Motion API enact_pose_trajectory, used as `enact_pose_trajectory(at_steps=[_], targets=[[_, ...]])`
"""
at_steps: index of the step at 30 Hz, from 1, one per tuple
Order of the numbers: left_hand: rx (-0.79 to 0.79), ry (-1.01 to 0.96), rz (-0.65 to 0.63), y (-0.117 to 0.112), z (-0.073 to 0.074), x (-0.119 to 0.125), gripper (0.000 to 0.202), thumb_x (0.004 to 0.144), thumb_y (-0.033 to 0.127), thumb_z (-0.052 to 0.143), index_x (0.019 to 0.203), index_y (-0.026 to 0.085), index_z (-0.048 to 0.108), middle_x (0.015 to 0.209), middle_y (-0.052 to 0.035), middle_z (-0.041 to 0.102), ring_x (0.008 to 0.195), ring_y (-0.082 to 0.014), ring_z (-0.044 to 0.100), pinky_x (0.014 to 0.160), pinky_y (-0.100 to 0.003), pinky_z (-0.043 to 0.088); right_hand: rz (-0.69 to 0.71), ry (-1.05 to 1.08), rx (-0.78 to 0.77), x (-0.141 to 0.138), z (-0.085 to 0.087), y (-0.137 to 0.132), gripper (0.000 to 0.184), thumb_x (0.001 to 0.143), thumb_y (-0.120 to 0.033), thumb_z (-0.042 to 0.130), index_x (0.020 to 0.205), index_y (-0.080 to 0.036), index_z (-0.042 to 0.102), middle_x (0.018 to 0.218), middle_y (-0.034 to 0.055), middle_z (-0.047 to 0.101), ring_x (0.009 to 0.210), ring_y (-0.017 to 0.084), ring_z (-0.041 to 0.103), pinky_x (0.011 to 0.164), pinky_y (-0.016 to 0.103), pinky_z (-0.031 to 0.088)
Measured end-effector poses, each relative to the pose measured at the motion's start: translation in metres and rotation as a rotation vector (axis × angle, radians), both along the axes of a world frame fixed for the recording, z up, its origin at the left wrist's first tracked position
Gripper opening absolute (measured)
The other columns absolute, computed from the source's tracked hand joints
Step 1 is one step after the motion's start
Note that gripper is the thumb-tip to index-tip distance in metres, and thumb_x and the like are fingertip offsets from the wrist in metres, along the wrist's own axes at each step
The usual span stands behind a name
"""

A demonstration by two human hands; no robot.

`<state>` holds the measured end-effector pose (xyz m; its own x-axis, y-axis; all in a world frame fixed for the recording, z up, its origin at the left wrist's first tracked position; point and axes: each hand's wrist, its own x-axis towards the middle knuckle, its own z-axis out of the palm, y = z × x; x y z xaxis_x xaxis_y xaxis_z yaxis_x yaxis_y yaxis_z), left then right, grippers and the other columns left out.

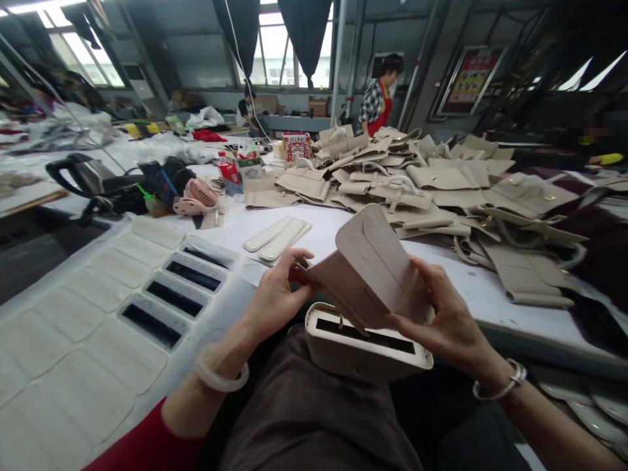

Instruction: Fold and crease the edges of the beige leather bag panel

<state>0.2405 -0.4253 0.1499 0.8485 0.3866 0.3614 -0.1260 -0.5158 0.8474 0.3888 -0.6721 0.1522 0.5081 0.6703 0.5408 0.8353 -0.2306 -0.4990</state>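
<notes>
Between my two hands is a folded beige leather bag panel (375,261), tilted up with its lining side toward me. My left hand (282,291) pinches its left edge between thumb and fingers. On the right edge, my right hand (444,314) grips with the thumb in front and the fingers behind. Just below the panel, a cream box-shaped bag body (363,356) with a dark slot in its top rests at my lap. The panel hides part of that slot.
A large heap of beige bag pieces (432,183) covers the table's right side. Flat cream strips (282,237) lie ahead. Cream panels and slotted frames (161,320) are spread at left. A kettle (88,176), pink fan (199,196) and red can (229,173) stand behind. A person (377,101) is beyond the table.
</notes>
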Motion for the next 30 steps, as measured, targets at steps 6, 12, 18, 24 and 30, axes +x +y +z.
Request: enact_pose_trajectory(at_steps=[6, 12, 18, 24, 30], targets=[[0.041, 0.083, 0.058, -0.007, -0.023, 0.002, 0.03, 0.077, 0.013, 0.065, 0.102, 0.024, 0.052, 0.091, 0.0031, 0.068, 0.087, -0.0164, 0.066, 0.079, -0.027, 0.05, 0.029, -0.053, -0.059, 0.006, -0.022, -0.006, 0.08, 0.073, -0.033, 0.072, 0.141, -0.019, 0.032, 0.129, 0.0133, 0.047, 0.12, 0.03, 0.047, 0.102, 0.049, 0.042], [0.107, 0.165, 0.111, -0.014, -0.049, 0.002, 0.02, 0.079, 0.021, 0.066, 0.096, 0.024, 0.056, 0.089, 0.0016, 0.065, 0.086, -0.0178, 0.062, 0.077, -0.029, 0.047, 0.024, -0.044, -0.155, 0.01, -0.039, -0.014, 0.08, 0.075, -0.03, 0.07, 0.144, -0.02, 0.03, 0.13, 0.0125, 0.045, 0.12, 0.029, 0.047, 0.102, 0.047, 0.045], [0.339, 0.219, 0.13, -0.02, -0.085, 0.006, 0.014, 0.072, 0.015, 0.071, 0.083, 0.023, 0.066, 0.111, -0.0047, 0.06, 0.109, -0.0249, 0.053, 0.095, -0.04, 0.042, 0.015, -0.182, -0.309, 0.015, -0.058, -0.024, 0.076, 0.084, -0.031, 0.061, 0.149, -0.02, 0.023, 0.134, 0.0134, 0.04, 0.126, 0.028, 0.044, 0.105, 0.044, 0.045], [0.152, 0.208, 0.084, -0.018, -0.099, 0.003, 0.032, 0.074, 0.016, 0.07, 0.104, 0.024, 0.066, 0.145, -0.0054, 0.041, 0.135, -0.0263, 0.037, 0.113, -0.041, 0.029, 0.009, -0.3, -0.442, 0.023, -0.066, -0.028, 0.08, 0.087, -0.033, 0.057, 0.153, -0.018, 0.015, 0.134, 0.0147, 0.043, 0.124, 0.03, 0.045, 0.106, 0.046, 0.045], [-0.542, 0.203, 0.126, -0.01, -0.137, -0.01, 0.05, 0.089, 0.046, 0.057, 0.133, 0.024, 0.05, 0.14, -0.0095, 0.051, 0.133, -0.0272, 0.043, 0.111, -0.043, 0.032, 0.039, -0.427, -0.448, 0.026, -0.066, -0.025, 0.075, 0.09, -0.032, 0.052, 0.153, -0.019, 0.014, 0.13, 0.0147, 0.049, 0.116, 0.031, 0.051, 0.098, 0.049, 0.05]])
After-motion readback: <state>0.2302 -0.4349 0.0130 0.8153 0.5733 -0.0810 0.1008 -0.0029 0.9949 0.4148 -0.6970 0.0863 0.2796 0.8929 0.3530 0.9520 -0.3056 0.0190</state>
